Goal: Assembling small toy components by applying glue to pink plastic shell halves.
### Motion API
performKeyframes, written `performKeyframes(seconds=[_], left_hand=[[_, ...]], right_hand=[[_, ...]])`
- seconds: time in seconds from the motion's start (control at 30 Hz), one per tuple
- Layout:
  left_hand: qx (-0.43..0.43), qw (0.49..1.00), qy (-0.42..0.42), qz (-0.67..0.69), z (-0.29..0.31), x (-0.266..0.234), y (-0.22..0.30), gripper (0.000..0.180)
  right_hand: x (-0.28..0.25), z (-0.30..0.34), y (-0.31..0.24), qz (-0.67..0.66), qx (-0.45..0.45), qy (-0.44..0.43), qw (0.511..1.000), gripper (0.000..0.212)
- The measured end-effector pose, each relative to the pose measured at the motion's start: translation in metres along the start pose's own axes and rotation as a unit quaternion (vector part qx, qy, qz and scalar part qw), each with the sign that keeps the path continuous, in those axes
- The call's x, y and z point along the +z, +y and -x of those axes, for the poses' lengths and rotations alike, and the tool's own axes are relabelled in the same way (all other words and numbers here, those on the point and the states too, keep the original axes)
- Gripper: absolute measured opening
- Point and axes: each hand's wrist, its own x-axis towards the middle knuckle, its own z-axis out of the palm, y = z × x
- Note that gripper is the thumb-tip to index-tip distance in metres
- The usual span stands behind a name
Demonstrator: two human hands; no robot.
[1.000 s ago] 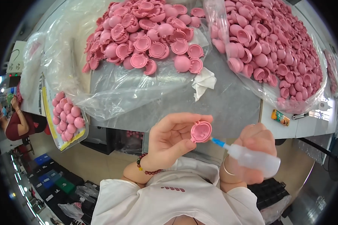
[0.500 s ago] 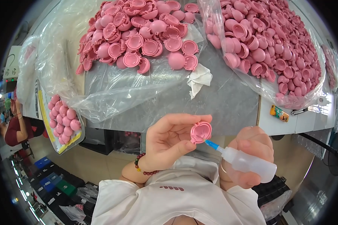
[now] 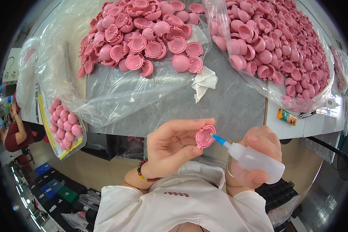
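A workroom spreads around a grey table [image 3: 236, 106], and at the far left, well away from the fingers, sits a person in a dark red top [image 3: 16, 135]. Nearer, left of the left fingers, a tray [image 3: 84, 137] with yellow edges carries pink balls [image 3: 67, 126]. Beyond those fingers a pile of pink shells [image 3: 154, 49] lies on clear plastic film [image 3: 116, 104].

The left hand [image 3: 162, 149] has its thumb and forefinger clamped on one pink shell [image 3: 205, 144], with the open hollow facing up and toward the right fingers. It looks light, stiff and smooth, probably moulded plastic, so it could turn in a loose pinch; the outer rim and the small lug by the thumb seem the best holds, leaving the hollow free.

Just right of the left fingertips, a blue nozzle [image 3: 219, 139] overlaps the shell's rim; whether it touches, I cannot tell. It belongs to a translucent squeeze bottle [image 3: 259, 164], which the fingers of the right hand [image 3: 263, 141] wrap around, thumb on the near side. The bottle looks light and soft-walled, so a grip round the body should be gentle, as the thin nozzle could bend.

Beyond the right fingers rests a bagged heap of pink parts [image 3: 274, 52].
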Motion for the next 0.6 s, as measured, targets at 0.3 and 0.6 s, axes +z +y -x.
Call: performKeyframes(seconds=[0.3, 0.6], left_hand=[[0.044, 0.996, 0.054, -0.049, 0.0, 0.0, 0.0, 0.039], [-0.124, 0.955, -0.007, 0.268, -0.006, -0.009, 0.0, 0.049]], right_hand=[[-0.007, -0.001, -0.006, 0.057, 0.034, -0.044, 0.997, 0.054], [-0.003, -0.013, 0.024, 0.095, -0.017, 0.087, 0.992, 0.03]])
